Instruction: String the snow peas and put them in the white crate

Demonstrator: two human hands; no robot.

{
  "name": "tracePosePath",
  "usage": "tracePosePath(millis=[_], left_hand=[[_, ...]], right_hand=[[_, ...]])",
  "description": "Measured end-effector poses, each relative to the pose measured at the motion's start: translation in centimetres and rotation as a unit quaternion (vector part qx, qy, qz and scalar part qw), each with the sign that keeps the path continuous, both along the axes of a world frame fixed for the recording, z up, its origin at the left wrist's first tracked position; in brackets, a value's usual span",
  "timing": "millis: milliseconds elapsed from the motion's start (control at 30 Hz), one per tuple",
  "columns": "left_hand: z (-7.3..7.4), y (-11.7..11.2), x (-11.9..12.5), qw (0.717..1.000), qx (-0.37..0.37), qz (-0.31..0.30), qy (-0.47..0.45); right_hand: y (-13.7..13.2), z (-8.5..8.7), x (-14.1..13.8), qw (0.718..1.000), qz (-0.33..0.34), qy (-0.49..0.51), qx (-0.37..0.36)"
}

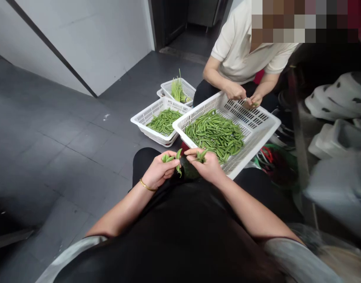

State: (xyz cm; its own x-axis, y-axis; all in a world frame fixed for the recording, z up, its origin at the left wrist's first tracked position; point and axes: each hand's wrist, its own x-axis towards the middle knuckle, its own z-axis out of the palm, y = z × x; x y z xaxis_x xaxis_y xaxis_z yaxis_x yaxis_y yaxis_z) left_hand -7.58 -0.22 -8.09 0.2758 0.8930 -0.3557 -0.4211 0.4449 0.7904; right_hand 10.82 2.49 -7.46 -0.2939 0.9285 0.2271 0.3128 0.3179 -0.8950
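Observation:
My left hand [160,169], with a gold bracelet [147,186] at its wrist, is closed on several green pea pods [178,158]; one stands upright between thumb and finger. Across a small gap, my right hand [208,165] is closed around a few more pea pods [202,156]. Just beyond the hands, a large white slotted basket [258,139] holds a heap of pea pods [215,135]. Beside it on the left sits a smaller white basket [139,118] with more pods [165,121]. The undersides of my fingers are partly hidden.
A co-worker in a white shirt [236,43] sits opposite, both hands [242,94] over the big basket's far rim. Behind the smaller basket, another white basket [165,87] holds long green stalks [178,90]. White plastic containers [336,96] are stacked at right; a wall [80,39] stands left.

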Motion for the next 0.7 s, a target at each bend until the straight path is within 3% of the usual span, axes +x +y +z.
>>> tracePosePath(millis=[200, 333, 467, 567, 700], left_hand=[[0.3, -0.4, -0.1, 0.999, 0.022, -0.042, 0.026], [0.0, -0.3, 0.5, 0.998, -0.004, -0.06, -0.019], [-0.4, -0.3, 1.5, 0.997, -0.025, -0.034, -0.068], [-0.7, 0.0, 1.1, 0.999, -0.008, 0.025, -0.044], [-0.7, 0.5, -0.8, 0.974, 0.101, 0.177, 0.098]], right_hand=[[0.6, 0.9, -0.4, 0.988, 0.031, -0.091, 0.119], [0.6, 0.0, -0.7, 0.969, 0.045, -0.153, 0.188], [0.2, -1.1, -1.2, 0.94, 0.023, -0.221, 0.259], [0.3, -0.6, 0.1, 0.949, -0.007, -0.173, 0.262], [0.8, 1.2, 3.5, 0.97, -0.091, -0.135, 0.179]])
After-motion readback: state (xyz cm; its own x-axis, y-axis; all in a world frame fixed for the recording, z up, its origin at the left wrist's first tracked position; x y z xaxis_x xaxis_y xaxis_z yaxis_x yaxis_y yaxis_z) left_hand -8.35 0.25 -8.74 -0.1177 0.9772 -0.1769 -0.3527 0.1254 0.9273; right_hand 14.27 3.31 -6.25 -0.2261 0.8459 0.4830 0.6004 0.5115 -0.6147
